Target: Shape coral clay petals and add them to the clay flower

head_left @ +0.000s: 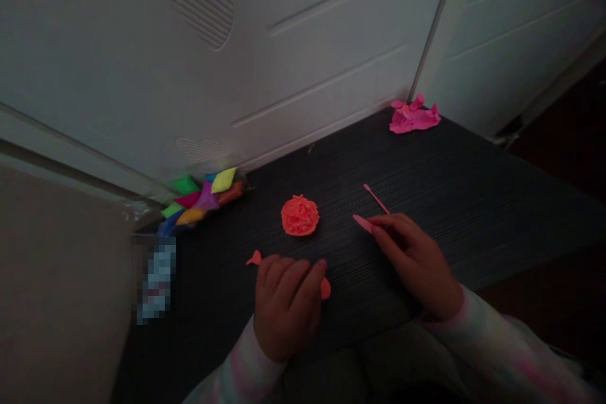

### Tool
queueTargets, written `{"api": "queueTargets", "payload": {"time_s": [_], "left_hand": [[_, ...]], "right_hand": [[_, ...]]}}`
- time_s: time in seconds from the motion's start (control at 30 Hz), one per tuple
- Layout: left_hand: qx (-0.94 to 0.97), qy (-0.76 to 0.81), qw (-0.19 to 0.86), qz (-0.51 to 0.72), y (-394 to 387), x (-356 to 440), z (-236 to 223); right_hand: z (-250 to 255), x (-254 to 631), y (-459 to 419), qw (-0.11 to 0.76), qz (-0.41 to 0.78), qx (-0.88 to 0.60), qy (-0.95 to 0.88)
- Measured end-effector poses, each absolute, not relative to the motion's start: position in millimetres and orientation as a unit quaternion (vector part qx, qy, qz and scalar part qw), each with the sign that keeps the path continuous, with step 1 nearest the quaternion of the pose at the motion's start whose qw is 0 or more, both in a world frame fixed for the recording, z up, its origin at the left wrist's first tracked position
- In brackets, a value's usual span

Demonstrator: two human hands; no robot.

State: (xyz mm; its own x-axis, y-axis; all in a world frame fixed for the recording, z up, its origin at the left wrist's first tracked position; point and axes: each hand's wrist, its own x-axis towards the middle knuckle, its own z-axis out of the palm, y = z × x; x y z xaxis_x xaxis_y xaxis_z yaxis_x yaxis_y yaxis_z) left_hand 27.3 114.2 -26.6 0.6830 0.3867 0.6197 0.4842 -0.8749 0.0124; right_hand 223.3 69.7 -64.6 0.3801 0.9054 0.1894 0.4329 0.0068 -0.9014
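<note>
My left hand [288, 306] is closed low over the dark table, its fingers curled. Orange-pink modelling clay [326, 288] pokes out beside its thumb; the rest is hidden by the hand. Just past its fingertips lies a small scrap of the same clay [254, 257]. Between finger and thumb, my right hand [419, 262] pinches a pink modelling tool [362, 223] with a flat, pointed blade. A thin pink stick with a rounded tip [376, 198] shows just beyond that hand. Ahead of both hands sits a round, rough-textured orange clay piece [300, 216].
Bright packets of clay [196, 199] in a clear bag lie at the table's back left, above a blurred-out packet [158, 282]. A pink clay shape [415, 116] stands at the back right corner. White panels [322, 25] rise behind the dark table [473, 202].
</note>
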Motion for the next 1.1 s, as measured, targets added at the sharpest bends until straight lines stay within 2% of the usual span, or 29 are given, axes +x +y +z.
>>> {"api": "queueTargets", "payload": {"time_s": [0.13, 0.33, 0.63, 0.77, 0.9, 1.1], "left_hand": [[-0.911, -0.31, 0.022, -0.27, 120, 37, -37], [-0.944, -0.248, 0.083, -0.203, 136, 86, -57], [-0.949, -0.244, 0.035, -0.198, 135, 92, -64], [-0.938, -0.253, 0.008, -0.238, 136, 93, -65], [-0.885, -0.314, -0.033, -0.342, 139, 87, -55], [-0.784, -0.417, -0.082, -0.452, 130, 27, -19]], "right_hand": [[-64, 222, 70, 0.481, 0.227, -0.663, -0.528], [-69, 224, 70, 0.491, 0.222, -0.667, -0.515], [-68, 225, 68, 0.505, 0.215, -0.676, -0.493], [-69, 225, 69, 0.512, 0.222, -0.683, -0.471], [-71, 224, 71, 0.519, 0.219, -0.68, -0.469], [-71, 224, 73, 0.517, 0.213, -0.681, -0.473]]}}
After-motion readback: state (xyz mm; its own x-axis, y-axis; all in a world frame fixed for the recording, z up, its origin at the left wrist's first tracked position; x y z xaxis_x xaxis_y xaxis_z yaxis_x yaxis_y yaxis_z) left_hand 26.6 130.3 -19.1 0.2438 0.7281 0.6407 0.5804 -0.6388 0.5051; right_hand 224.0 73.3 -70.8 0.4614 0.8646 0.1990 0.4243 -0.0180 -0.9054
